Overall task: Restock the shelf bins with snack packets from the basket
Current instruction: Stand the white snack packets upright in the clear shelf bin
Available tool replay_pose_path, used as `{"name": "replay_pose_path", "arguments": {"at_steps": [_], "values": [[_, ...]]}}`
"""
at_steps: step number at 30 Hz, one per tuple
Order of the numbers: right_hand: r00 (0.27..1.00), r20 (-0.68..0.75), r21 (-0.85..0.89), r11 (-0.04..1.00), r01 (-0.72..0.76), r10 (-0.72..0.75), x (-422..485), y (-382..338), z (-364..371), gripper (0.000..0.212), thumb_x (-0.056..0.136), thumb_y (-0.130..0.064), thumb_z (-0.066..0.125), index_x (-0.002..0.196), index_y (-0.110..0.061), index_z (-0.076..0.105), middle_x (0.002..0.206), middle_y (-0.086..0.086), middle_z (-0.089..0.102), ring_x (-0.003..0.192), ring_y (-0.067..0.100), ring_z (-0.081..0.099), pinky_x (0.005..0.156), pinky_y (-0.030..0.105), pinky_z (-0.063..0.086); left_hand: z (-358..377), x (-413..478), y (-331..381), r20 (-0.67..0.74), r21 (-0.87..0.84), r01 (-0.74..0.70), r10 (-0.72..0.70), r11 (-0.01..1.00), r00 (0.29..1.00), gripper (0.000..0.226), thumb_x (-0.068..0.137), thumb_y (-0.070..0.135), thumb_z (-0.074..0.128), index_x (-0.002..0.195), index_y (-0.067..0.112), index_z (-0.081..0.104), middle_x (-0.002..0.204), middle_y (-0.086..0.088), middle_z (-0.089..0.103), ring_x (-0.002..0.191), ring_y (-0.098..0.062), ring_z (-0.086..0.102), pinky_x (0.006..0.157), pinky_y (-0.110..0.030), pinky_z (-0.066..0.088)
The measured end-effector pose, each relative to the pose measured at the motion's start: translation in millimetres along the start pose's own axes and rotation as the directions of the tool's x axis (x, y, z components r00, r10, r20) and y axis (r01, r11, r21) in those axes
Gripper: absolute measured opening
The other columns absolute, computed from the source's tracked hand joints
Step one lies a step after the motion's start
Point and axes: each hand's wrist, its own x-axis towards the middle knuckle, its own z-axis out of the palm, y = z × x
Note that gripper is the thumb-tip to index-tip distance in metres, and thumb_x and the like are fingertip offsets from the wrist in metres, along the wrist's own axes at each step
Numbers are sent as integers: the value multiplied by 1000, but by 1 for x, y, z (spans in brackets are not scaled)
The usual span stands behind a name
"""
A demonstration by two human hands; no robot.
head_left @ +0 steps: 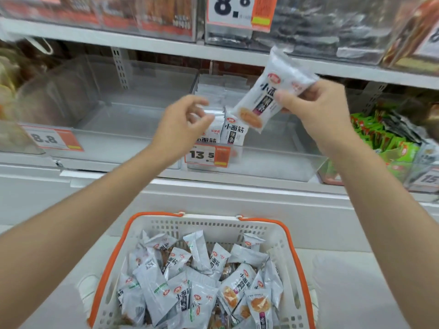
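While our right hand [316,108] pinches one white snack packet [266,91] by its side between thumb and fingers, the packet hangs tilted in the air, in front of the clear bin [273,162] in the middle of the shelf. In this bin some packets of the same kind [234,131] stand upright in a row at the left part, and a price tag [207,155] with 13.5 is fixed on its front wall.

Our left hand [180,124] is raised beside the standing packets, well apart from the right hand, with its fingers loosely curled. It is blurred, so we cannot tell whether it pinches the edge of a packet or only comes close to it.

Below our arms, the white basket [213,222] with orange handles rests on a white surface [356,281]. It is filled with many more packets [180,281], which lie in a loose heap, some face up and some turned over.

To the left there is another clear bin [142,115] with a tag of 8.8 [54,138] near it. To the right, a bin holds green packets [384,138].
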Motion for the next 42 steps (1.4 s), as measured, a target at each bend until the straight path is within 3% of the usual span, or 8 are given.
{"name": "replay_pose_path", "arguments": {"at_steps": [11, 18, 26, 29, 31, 35, 39, 42], "values": [[895, 191, -342, 882, -324, 402, 38, 88, 67, 11, 78, -10, 75, 83, -17, 69, 90, 4, 73, 90, 24, 71, 86, 46, 56, 26, 84, -3, 262, 363, -98, -1, 927, 965, 14, 92, 20, 60, 97, 25, 72, 92, 9, 66, 69, 2, 51, 70, -21, 42], [844, 241, -400, 841, -363, 479, 40, 86, 75, 14, 84, -4, 61, 76, -15, 60, 77, 1, 62, 68, 15, 58, 54, 20, 47, 30, 84, -4, 273, 401, -121, 8, 908, 962, 13, 91, 22, 63, 90, 24, 76, 88, 14, 65, 74, 5, 56, 74, -22, 46], [783, 332, -409, 828, -384, 526, 43, 91, 64, 27, 81, 9, 53, 105, 6, 65, 110, 19, 70, 104, 31, 67, 98, 41, 52, 30, 79, -3, 282, 509, -132, -19, 850, 959, 32, 95, 31, 54, 86, 7, 73, 86, -2, 69, 84, -26, 67, 80, -40, 57], [792, 279, -486, 791, -372, 544, 39, 87, 60, 13, 86, 4, 52, 90, 2, 64, 88, 13, 64, 81, 23, 57, 73, 27, 47, 31, 72, 3, 230, 517, -139, 19, 844, 973, 27, 96, 30, 51, 103, 18, 74, 103, -1, 69, 103, -22, 62, 90, -36, 52], [848, 151, -547, 758, -356, 507, 33, 86, 54, 11, 87, -2, 51, 88, -6, 61, 85, 10, 57, 80, 23, 50, 65, 27, 41, 32, 63, 7, 149, 530, -179, 116, 829, 982, 28, 96, 26, 50, 114, 21, 70, 115, 2, 67, 113, -20, 54, 90, -36, 47], [980, -132, -498, 844, -198, 152, -10, 79, 45, 55, 86, 0, 53, 140, -5, 45, 130, 11, 52, 124, 25, 46, 100, 25, 34, 35, 22, 15, 42, 491, -278, 297, 826, 954, 17, 92, 20, 53, 100, 21, 68, 96, 8, 65, 100, -14, 52, 80, -30, 46], [974, -113, -426, 895, 131, -196, -69, 72, 54, 35, 78, 5, 52, 109, -7, 63, 102, 1, 57, 97, 21, 54, 85, 26, 41, 39, -35, 10, 101, 389, -212, 187, 896, 977, 12, 85, 22, 55, 89, 25, 65, 82, 11, 62, 85, -15, 57, 76, -36, 48], [996, 81, -380, 923, 58, -29, -113, 93, 66, 24, 79, 3, 52, 88, -13, 68, 86, -5, 60, 77, 12, 54, 73, 25, 45, 39, -84, -15, 253, 335, 12, -103, 942, 962, 13, 85, 24, 54, 88, 27, 66, 79, 11, 64, 76, -13, 60, 73, -35, 52]]}}
